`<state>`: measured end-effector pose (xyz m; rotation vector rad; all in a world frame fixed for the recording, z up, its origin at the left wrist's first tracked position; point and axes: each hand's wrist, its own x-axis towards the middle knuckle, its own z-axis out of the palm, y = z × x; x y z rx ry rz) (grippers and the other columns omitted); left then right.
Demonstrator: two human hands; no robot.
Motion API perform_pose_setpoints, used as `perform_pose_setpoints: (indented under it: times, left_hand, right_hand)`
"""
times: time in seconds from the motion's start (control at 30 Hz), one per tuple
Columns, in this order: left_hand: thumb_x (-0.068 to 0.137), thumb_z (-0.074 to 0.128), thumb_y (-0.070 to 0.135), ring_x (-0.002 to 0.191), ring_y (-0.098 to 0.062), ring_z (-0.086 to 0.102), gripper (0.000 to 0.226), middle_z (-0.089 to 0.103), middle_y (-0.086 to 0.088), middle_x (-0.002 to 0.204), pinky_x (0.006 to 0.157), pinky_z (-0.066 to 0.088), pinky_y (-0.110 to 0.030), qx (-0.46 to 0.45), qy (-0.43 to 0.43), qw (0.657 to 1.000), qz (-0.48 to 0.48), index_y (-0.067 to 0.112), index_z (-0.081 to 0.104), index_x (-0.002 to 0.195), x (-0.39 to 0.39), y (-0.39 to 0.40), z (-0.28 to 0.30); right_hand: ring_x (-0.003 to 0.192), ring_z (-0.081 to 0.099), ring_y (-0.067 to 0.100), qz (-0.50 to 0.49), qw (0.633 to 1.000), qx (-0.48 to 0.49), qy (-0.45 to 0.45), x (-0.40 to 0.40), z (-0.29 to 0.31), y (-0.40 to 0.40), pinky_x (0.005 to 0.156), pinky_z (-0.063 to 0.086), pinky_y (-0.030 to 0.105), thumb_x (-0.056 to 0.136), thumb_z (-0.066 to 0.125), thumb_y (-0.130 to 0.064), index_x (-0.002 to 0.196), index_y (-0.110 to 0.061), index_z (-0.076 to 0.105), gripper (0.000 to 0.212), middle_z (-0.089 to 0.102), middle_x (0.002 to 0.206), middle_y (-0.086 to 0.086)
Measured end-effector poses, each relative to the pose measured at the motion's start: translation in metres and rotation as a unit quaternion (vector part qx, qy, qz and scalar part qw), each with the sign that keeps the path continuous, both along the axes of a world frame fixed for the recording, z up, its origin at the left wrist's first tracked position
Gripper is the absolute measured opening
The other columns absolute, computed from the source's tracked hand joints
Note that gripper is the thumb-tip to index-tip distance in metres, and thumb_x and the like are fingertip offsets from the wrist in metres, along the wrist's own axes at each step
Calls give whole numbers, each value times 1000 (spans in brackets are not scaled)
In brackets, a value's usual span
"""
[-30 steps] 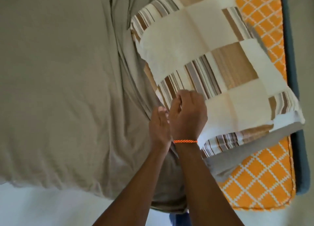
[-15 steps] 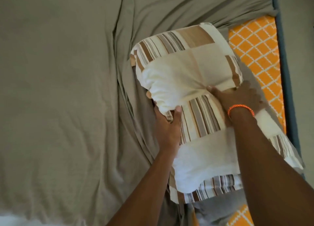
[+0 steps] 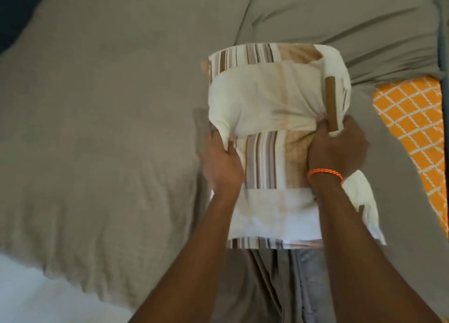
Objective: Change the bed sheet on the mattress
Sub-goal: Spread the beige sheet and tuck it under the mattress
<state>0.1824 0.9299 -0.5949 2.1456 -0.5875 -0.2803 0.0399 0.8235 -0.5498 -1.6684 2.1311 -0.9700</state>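
Pillow [image 3: 272, 96] on sheet [image 3: 97, 128]; bare mattress [image 3: 418, 118] right of pillow

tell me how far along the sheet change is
Done: a grey-beige sheet lies loosely over most of the bed. In hand: the left hand and right hand grip a striped patchwork pillow by its sides. Left: the orange patterned mattress shows at the right edge, and the sheet is wrinkled and untucked there.
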Motion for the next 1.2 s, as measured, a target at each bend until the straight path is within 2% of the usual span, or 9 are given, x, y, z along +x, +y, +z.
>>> perform_pose_setpoints:
  times: [0.27, 0.47, 0.53, 0.6, 0.73, 0.83, 0.97, 1.13, 1.2]
  left_hand:
    - [107, 50, 25, 128, -37, 48, 34, 55, -12, 137, 99, 39, -47, 173, -168, 967, 87, 12, 56, 138, 208, 6, 50]
    - [98, 42, 16, 138, -23, 50, 81, 46, -8, 160, 114, 38, -42, 57, -83, 995, -12, 37, 7, 168, 317, 0, 57]
    - [99, 40, 7, 141, -20, 47, 83, 28, 1, 172, 112, 42, -37, 51, -81, 991, -94, 43, 6, 165, 319, 3, 50]
    - [99, 40, 3, 134, -22, 55, 85, 27, 9, 171, 101, 47, -32, 44, -63, 991, -112, 46, 8, 165, 305, 6, 36]
    - [105, 47, 11, 119, -6, 57, 69, 50, 6, 158, 94, 44, -26, 40, 20, 994, -95, 35, 26, 165, 256, -4, -15]
    - [100, 54, 18, 100, -19, 73, 42, 74, 4, 122, 89, 57, -32, 19, 113, 986, -125, 37, 64, 136, 200, -11, -53]
    - [102, 55, 16, 55, -12, 66, 20, 74, -4, 90, 45, 46, -18, 4, 331, 930, -160, 24, 71, 95, 70, -6, -82]
    - [109, 44, 8, 64, -16, 67, 26, 70, -5, 93, 59, 50, -27, 66, 509, 835, -199, 15, 67, 101, -86, 2, -100]
    - [109, 47, 9, 70, -20, 65, 20, 65, -2, 94, 62, 50, -30, 81, 505, 841, -178, 16, 65, 105, -133, 3, -111]
  right_hand:
    - [109, 60, 45, 150, 977, 51, -140, 193, -4, 36, 83, 34, 44, 108, 46, -29, 126, -2, 65, 38, 68, 118, 29]
    - [117, 60, 28, 310, 909, 172, -221, 285, -14, 24, 90, 37, 21, 107, 46, -15, 160, -22, 34, 55, 64, 131, 11]
    - [112, 63, 25, 338, 891, 214, -214, 298, -33, 26, 97, 44, 22, 102, 49, -13, 151, -26, 51, 50, 68, 125, 5]
    - [110, 66, 25, 340, 887, 216, -225, 299, -52, 35, 99, 53, 37, 95, 53, -14, 123, -18, 73, 34, 73, 119, 5]
    - [83, 68, 14, 334, 858, 256, -295, 258, -86, 46, 76, 56, 30, 90, 51, 2, 105, -15, 73, 31, 75, 90, -2]
    - [86, 69, 15, 298, 896, 210, -252, 197, -114, 38, 80, 53, 29, 84, 54, -3, 99, -11, 78, 29, 74, 86, -2]
    - [88, 70, 30, 195, 964, 125, -129, 86, -139, 19, 81, 54, 39, 82, 52, -16, 94, -13, 77, 28, 77, 90, 10]
    - [104, 57, 37, 102, 989, 91, 53, -47, -151, 0, 90, 42, 42, 82, 55, -23, 98, -16, 73, 25, 65, 108, 11]
    - [110, 53, 33, 50, 988, 98, 111, -96, -148, 0, 91, 46, 44, 79, 70, -29, 100, -22, 70, 21, 57, 114, 6]
